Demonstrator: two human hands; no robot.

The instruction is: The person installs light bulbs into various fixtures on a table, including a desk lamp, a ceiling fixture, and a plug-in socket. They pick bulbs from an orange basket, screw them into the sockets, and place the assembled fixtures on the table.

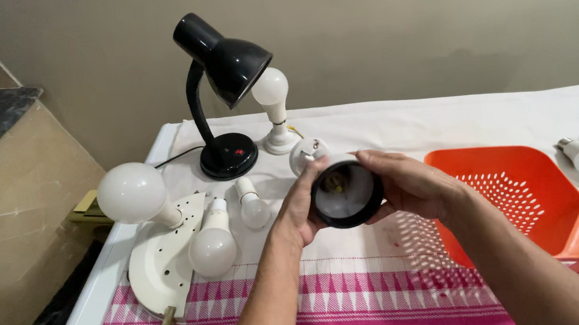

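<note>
While held up over the cloth-covered table [444,119], a black lamp shade [346,194] is gripped between both hands, its open mouth turned toward the camera w/ the socket seen inside. Left hand [305,208] is curled on the shade's left rim, thumb at the edge, and right hand [412,185] is wrapped round the right side, fingers [376,160] laid over the top. Nearby: a black desk lamp [222,83] behind, white bulbs [212,247] to the left, an orange basket [525,194] just right of the hands.
</note>
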